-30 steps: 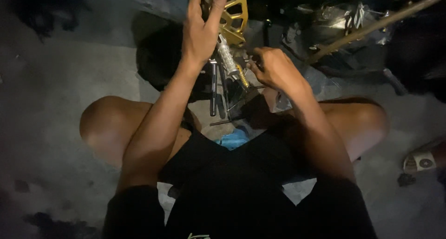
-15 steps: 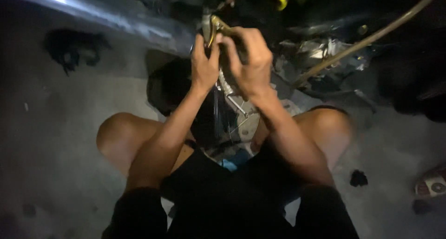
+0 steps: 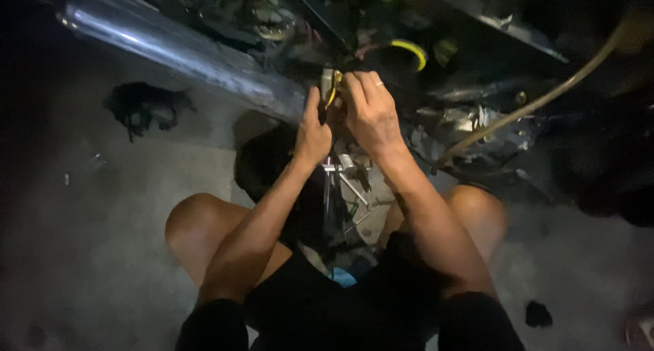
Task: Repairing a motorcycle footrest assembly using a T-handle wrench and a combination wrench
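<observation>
I squat on a concrete floor facing the underside of a motorcycle. My left hand (image 3: pixel 313 129) and my right hand (image 3: pixel 371 109) are raised together on a small gold-and-silver metal part (image 3: pixel 332 84) of the machine. The left thumb and fingers pinch its left side. The right hand's fingers curl over its top and right side and hide most of it. A ring shows on one right finger. Whether the part is loose or fixed to the machine cannot be told.
A long chrome exhaust pipe (image 3: pixel 177 51) runs from upper left toward the hands. A tan hose (image 3: pixel 538 102) slants across the right. Metal tools (image 3: pixel 344 187) lie between my knees, a dark rag (image 3: pixel 139 105) lies at left, and a blue object (image 3: pixel 344 277) lies near my lap.
The view has tilted up and the exhaust pipe has come into sight. My right hand has risen from the tools below to join the left hand on the gold part.
</observation>
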